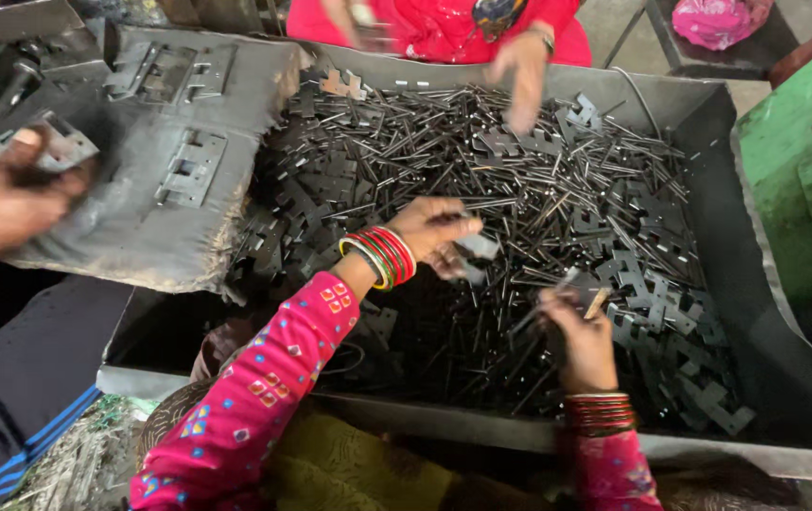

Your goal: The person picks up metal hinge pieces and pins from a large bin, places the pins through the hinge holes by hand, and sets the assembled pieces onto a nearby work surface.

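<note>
My left hand (pixel 436 232), with red and green bangles on a pink sleeve, holds a flat grey metal hinge leaf (pixel 478 248) above a big metal tray (pixel 765 312). Lower right of it, my right hand (pixel 581 336) pinches a thin metal pin (pixel 597 303). The tray holds a heap of several dark pins (pixel 481 142) and hinge leaves (pixel 652 284). Both hands hover just above the heap near the tray's front.
Across the tray a person in red reaches a hand (pixel 522 80) into the pins. At the left another person's hand (pixel 8 194) holds a hinge piece (pixel 65 147) over a grey cushion (pixel 179 218) bearing assembled hinges (pixel 188 166). A green bench (pixel 803 161) stands right.
</note>
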